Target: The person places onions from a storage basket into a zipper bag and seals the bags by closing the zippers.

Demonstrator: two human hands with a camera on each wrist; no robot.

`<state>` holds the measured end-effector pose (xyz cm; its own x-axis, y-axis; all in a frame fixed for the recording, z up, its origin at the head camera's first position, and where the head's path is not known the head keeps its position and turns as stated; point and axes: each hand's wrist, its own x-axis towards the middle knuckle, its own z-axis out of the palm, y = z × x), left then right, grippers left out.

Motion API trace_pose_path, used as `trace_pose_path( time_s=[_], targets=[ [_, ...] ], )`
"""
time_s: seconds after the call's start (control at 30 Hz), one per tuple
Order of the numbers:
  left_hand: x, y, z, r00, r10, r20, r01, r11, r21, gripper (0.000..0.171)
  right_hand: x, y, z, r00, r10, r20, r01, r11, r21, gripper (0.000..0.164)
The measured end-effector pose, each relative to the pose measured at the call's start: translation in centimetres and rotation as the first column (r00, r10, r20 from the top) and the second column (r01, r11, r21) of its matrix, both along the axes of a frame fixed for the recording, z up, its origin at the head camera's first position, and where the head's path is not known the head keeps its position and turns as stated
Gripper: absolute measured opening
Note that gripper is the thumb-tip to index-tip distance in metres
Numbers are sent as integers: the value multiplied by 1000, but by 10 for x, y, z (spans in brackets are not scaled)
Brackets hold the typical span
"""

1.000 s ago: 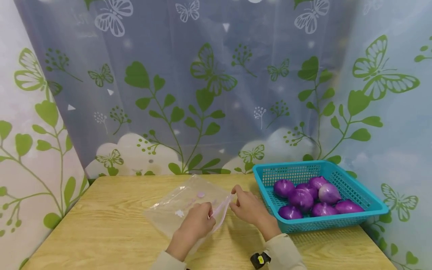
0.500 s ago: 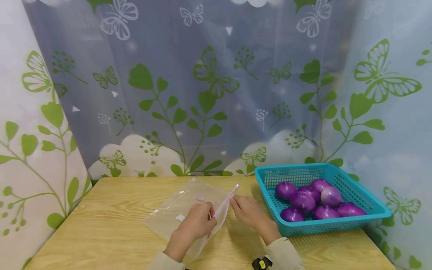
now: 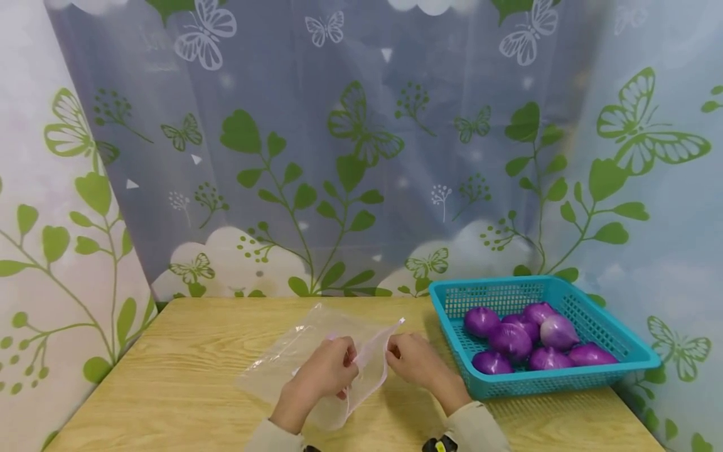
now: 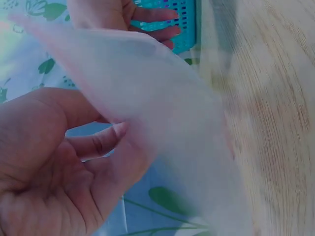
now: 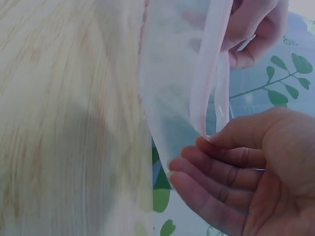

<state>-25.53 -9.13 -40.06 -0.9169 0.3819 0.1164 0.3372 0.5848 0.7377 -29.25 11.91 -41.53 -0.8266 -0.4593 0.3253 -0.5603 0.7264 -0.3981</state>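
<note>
bag (image 3: pixel 313 333) looks thin, glossy, see-through and faintly pink-edged.

Bag (image 3: pixel 369 367): thin see-through plastic film, smooth; glossy glints seen along creases, milkier look taken on in both wrist views. Basket (image 3: pixel 565 379): moulded plastic, smooth, faint sheen on rim, walls pierced like mesh. Onions (image 3: pixel 511 341): smooth, glossy skins, bright highlights caught on rounded tops. Bench (image 3: pixel 186 370): wood-grained top, low sheen (solid timber or printed laminate cannot be told apart). Backdrop (image 3: pixel 361 194): smooth printed sheet, soft sheen shown over shallow folds. Sleeves (image 3: pixel 477 428): matt cloth.
</note>
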Motion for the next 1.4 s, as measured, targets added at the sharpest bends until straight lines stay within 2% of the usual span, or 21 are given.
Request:
trace_pose_path(
  time_s=[0.2, 0.27, 0.37, 0.47, 0.6, 0.7, 0.8, 1.0, 1.07, 1.17, 1.23, 1.3, 1.4],
  targets=[
    [-3, 2, -1, 998, 14, -69, -19, 998, -61, 29, 1, -4, 9, 996, 94, 12, -93, 995, -16, 15],
    [-4, 3, -3, 996, 36, -84, -40, 998, -51, 28, 2, -5, 10, 994, 103, 18, -103, 994, -28, 14],
    [-5, 6, -4, 990, 79, -119, -82, 996, -23, 19, 3, -5, 9, 997, 72, 22, -71, 996, -48, 13],
    [-5, 9, -5, 984, 112, -142, -113, 994, -3, 13, 4, -7, 6, 994, 32, 103, -23, 996, -84, 11],
    [-4, 11, -4, 979, 131, -159, -132, 991, 4, 16, 4, -11, 2, 967, 27, 254, 12, 989, -149, 15],
    [-4, 11, -5, 972, 138, -192, -139, 990, 6, 20, 5, -13, 1, 957, 33, 288, 21, 983, -185, 20],
    [-5, 10, -4, 953, 163, -257, -167, 986, 6, 25, 6, -13, 1, 960, 30, 280, 31, 977, -212, 22],
    [-6, 7, 1, 890, 240, -388, -258, 966, 7, 31, 5, -12, 0, 960, -1, 281, 69, 970, -232, 24],
    [-7, 5, 3, 864, 261, -431, -288, 958, 4, 34, 5, -11, -1, 960, -13, 280, 80, 970, -228, 25],
    [-8, 1, 6, 809, 290, -512, -337, 942, 2, 36, 4, -10, -3, 963, -39, 268, 97, 974, -205, 25],
    [-8, -1, 9, 780, 310, -544, -362, 932, 12, 38, 3, -9, -5, 964, -49, 261, 103, 975, -196, 25],
    [-8, -1, 11, 770, 320, -552, -365, 931, 31, 38, 3, -8, -6, 963, -55, 265, 108, 976, -187, 24],
    [-6, 1, 14, 796, 308, -522, -330, 943, 54, 38, 2, -9, -7, 961, -50, 271, 102, 978, -182, 26]
  ],
)
